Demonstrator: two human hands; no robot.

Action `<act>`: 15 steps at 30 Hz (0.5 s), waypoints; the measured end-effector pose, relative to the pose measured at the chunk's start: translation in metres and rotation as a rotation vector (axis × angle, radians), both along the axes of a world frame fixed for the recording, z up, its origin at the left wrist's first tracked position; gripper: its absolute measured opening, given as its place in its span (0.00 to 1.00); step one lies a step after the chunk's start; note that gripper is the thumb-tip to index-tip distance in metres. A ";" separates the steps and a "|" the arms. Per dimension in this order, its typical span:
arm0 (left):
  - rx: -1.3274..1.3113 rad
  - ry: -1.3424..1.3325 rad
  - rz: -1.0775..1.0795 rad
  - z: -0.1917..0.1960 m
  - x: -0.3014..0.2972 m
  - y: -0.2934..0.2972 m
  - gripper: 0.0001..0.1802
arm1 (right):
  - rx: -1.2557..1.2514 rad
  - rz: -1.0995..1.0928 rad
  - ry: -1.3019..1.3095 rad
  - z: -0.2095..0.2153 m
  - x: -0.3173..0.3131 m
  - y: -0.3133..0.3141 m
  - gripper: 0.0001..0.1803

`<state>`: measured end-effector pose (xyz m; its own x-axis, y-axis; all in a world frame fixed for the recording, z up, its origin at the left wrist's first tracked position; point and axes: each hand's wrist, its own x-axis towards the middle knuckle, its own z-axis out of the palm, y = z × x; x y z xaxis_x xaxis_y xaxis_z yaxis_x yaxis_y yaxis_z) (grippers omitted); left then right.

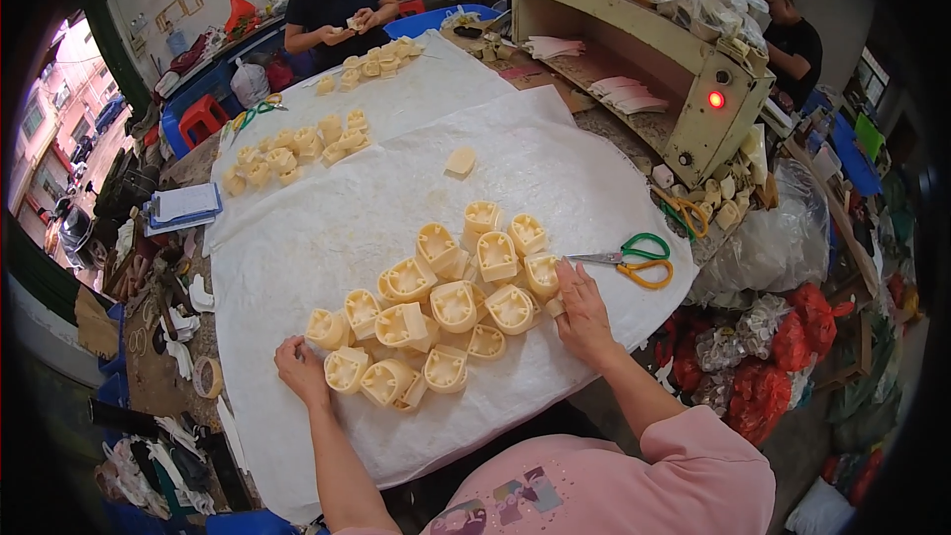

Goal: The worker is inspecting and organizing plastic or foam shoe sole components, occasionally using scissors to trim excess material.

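Note:
Several cream plastic pieces with hollow, D-shaped, ribbed tops (pixel 454 307), looking like shoe heels, stand and lean in a tight group on the white cloth (pixel 297 282). Against the left end of the group rests my left hand (pixel 302 370), its fingers loosely bent beside the outer pieces. My right hand (pixel 584 315) lies along the right end with fingers extended, touching the outermost piece (pixel 543 275). Neither hand lifts anything. Just past my right fingertips are scissors (pixel 626 260) with one green and one orange handle. A lone cream piece (pixel 460 161) lies farther off.
Two more groups of cream pieces (pixel 297 151) (pixel 381 59) stand at the far side, where a person (pixel 337 10) handles one. A clipboard (pixel 185 204) lies left. At right are a machine with a lit red lamp (pixel 715 99), orange-handled scissors (pixel 686 213) and plastic bags (pixel 763 376).

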<state>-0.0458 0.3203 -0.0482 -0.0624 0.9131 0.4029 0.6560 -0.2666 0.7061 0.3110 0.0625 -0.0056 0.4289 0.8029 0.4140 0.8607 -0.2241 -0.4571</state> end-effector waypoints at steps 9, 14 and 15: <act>-0.012 0.033 -0.001 0.005 0.002 -0.002 0.10 | 0.273 0.031 0.109 0.042 0.000 -0.001 0.27; -0.039 0.013 0.013 0.004 -0.004 -0.002 0.10 | 0.283 0.778 0.691 0.146 -0.020 0.000 0.17; -0.049 0.004 0.003 0.004 0.003 -0.002 0.10 | 0.313 0.960 0.745 0.166 -0.026 -0.003 0.16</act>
<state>-0.0433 0.3183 -0.0441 -0.0637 0.9316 0.3578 0.6597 -0.2297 0.7156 0.2845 0.0593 0.1600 -0.0623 0.8314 0.5522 0.1261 0.5554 -0.8220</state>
